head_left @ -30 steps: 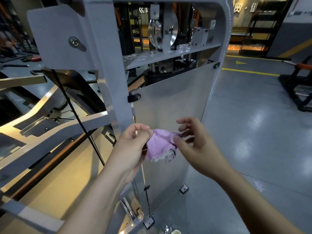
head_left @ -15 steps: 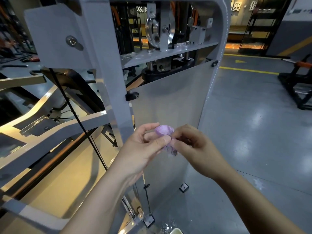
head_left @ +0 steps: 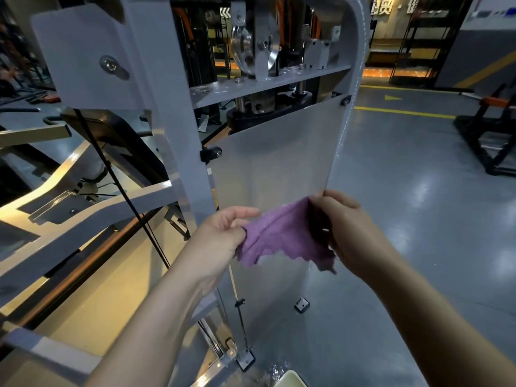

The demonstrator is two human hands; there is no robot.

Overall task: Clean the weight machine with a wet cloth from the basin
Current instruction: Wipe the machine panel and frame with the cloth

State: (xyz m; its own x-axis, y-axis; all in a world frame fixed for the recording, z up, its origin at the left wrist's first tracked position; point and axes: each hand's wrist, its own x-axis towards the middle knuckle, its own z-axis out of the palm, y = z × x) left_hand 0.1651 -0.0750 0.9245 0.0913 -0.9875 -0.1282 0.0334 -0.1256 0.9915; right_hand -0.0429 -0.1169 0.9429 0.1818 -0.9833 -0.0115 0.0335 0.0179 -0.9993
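Most of the view is taken up by the grey steel frame of the weight machine [head_left: 167, 121]. A pale, frosted-looking panel [head_left: 279, 163] is bolted across its lower half, a shiny pulley [head_left: 245, 48] sits above a cross shelf, and a thin black cable [head_left: 120, 174] runs down its left side. The glossy grey floor [head_left: 405, 191] throws back the ceiling lights and carries a yellow line [head_left: 405, 112]. A black bench frame [head_left: 491, 135] with an orange pad stands well apart on the right. At the bottom edge is a cut-off corner of a pale container [head_left: 290, 379], too little of it in sight to identify. The cloth [head_left: 282, 233] is purple and fuzzy, opened out with a crease across it and a wavy lower hem. Its right side hangs darker, in shadow. It is held in the air in front of the panel's lower part; whether it touches the panel cannot be told. The left hand [head_left: 220, 236] pinches the cloth's left edge between thumb and curled fingers [head_left: 245, 212]. The right hand [head_left: 351, 233] grips the upper right corner, fingers bent around the fabric, so the cloth spans the gap between the two hands.
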